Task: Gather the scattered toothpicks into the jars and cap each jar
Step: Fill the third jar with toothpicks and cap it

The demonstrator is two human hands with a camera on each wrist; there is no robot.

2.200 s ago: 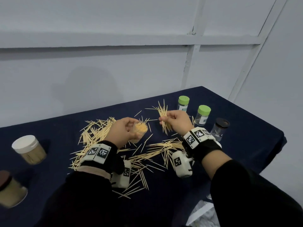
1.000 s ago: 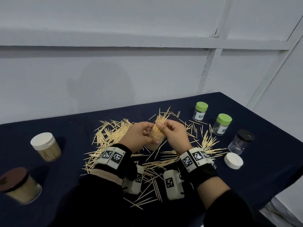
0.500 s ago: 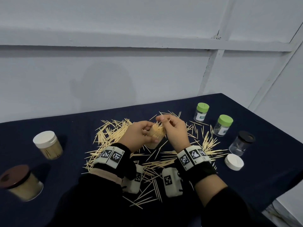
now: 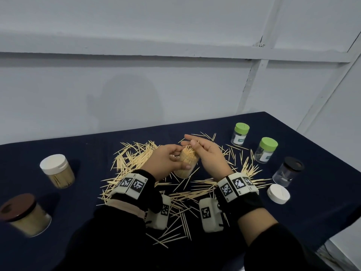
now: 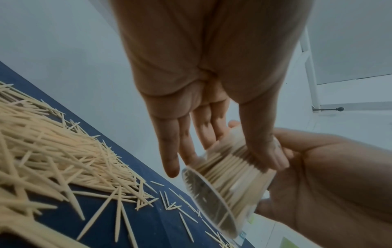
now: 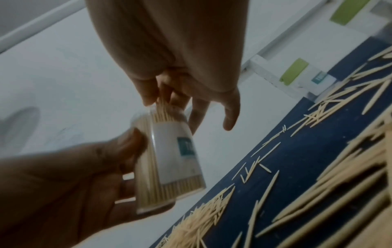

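Jar in hand: we hold the clear plastic jar packed with toothpicks [image 4: 186,163] tilted above the dark blue tablecloth [image 4: 322,212], in the middle of the scattered wooden toothpicks [image 4: 134,153].
Left hand: our left hand [image 4: 164,163] grips the jar wall, thumb on the near side and fingers wrapped behind.
Right hand: our right hand [image 4: 207,155] is at the jar mouth; in the right wrist view the thumb and first fingers pinch the tips of some toothpicks there, and the other fingers are spread.
Step, as we judge: we are settling the last bundle into the almost full jar.
How to do it well: keep the jar steady and less tilted, push the tips down gently and together, so no stick bends or jumps out.
Cap: the loose white round cap [image 4: 278,193] lies to the right of the jar, near the black-lidded clear jar [image 4: 289,171].
Other jars: two green-lidded jars [image 4: 266,149] stand right of the jar; a white-lidded jar [image 4: 57,171] and a brown-lidded jar [image 4: 25,214] stand left.
Remaining: many toothpicks lie around the jar.
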